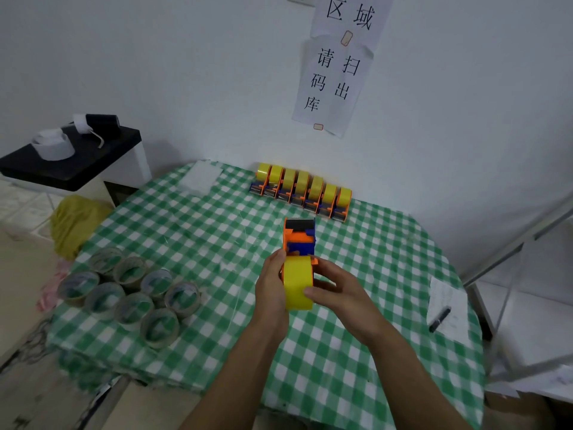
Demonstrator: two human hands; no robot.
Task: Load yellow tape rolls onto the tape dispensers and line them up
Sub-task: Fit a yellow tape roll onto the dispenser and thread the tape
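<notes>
An orange and blue tape dispenser (pixel 299 235) is held above the middle of the table, its black roller end pointing away from me. A yellow tape roll (pixel 297 282) sits on its near end. My left hand (pixel 273 283) grips the roll and dispenser from the left side. From the right, my right hand (pixel 336 290) grips the roll, thumb across its yellow face. Against the far wall stands a row of several loaded dispensers (pixel 302 190) with yellow rolls, side by side.
The table carries a green and white checked cloth (pixel 192 231). Several empty cardboard tape cores (pixel 130 290) lie at the left. A sheet of paper with a black marker (pixel 440 319) lies at the right edge. A black-topped stand (pixel 71 162) is far left.
</notes>
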